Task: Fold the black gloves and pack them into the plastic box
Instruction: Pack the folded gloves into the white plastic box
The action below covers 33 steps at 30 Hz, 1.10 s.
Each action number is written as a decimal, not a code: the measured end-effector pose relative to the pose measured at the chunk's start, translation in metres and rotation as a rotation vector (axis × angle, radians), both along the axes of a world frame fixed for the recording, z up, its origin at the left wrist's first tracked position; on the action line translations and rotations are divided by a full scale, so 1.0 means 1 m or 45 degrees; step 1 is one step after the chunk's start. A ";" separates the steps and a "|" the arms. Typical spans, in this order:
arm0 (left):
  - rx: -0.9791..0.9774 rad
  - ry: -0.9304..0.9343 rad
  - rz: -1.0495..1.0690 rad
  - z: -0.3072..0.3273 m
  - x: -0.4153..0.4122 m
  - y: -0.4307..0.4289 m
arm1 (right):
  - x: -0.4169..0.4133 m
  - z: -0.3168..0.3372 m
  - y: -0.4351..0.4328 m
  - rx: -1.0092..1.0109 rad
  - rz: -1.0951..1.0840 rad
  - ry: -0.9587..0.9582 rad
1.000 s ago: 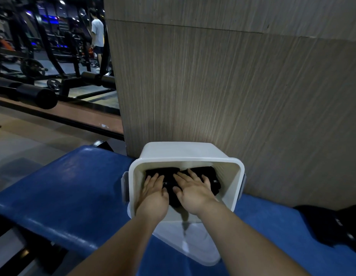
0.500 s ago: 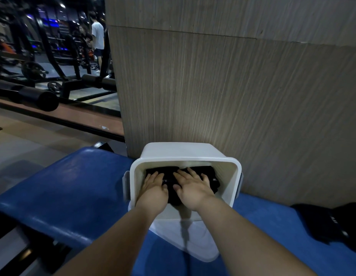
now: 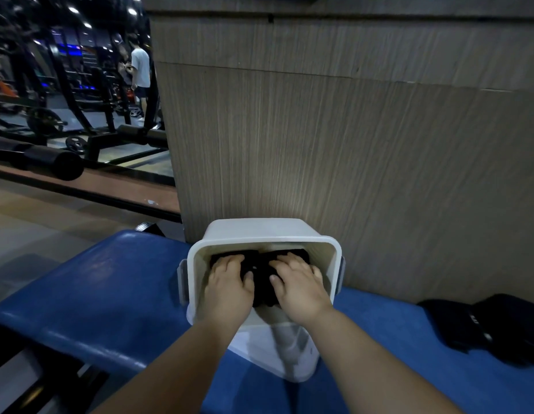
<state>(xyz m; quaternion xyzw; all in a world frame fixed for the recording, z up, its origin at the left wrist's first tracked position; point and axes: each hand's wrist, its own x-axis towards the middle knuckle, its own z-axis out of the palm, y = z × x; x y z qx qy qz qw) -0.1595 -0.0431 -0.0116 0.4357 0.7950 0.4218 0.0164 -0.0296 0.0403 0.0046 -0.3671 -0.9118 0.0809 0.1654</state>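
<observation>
Looking at the black gloves first: they're down inside the plastic box, lying as two dark, compact bundles side by side on its floor, so I'd say the folding is done and the packing is pretty much there too. They read as soft matte fabric with a tiny pale mark near the middle, too small to tell what it is. The left hand sits on the left bundle and the right hand on the right one, fingers spread out and pressing down, thumbs pointing in toward each other. Neither grip is clenched or pinching anything; it's just flat palms squashing the fabric down. What's left, as far as I can judge, is pulling the hands out and maybe closing it up: a white flat piece that's probably the lid pokes out from under the near side of the box, and the side clips hang loose. The box itself is white, with rounded corners and an open top, and sits at the far edge of the blue padded tabletop, right against the wood-grain wall panel. Over toward the right edge there's a dark bundle, but I can't tell whether it's more gloves or a bag. Way off to the far left is gym gear and a person in a white shirt.
</observation>
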 end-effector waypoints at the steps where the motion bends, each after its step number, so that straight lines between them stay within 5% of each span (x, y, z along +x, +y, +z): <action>1: 0.003 0.000 0.015 0.000 0.006 -0.001 | 0.005 -0.001 -0.002 0.013 -0.006 0.035; 33: -0.488 -0.381 -0.720 -0.053 0.279 0.110 | 0.294 -0.080 0.021 -0.368 -0.964 0.462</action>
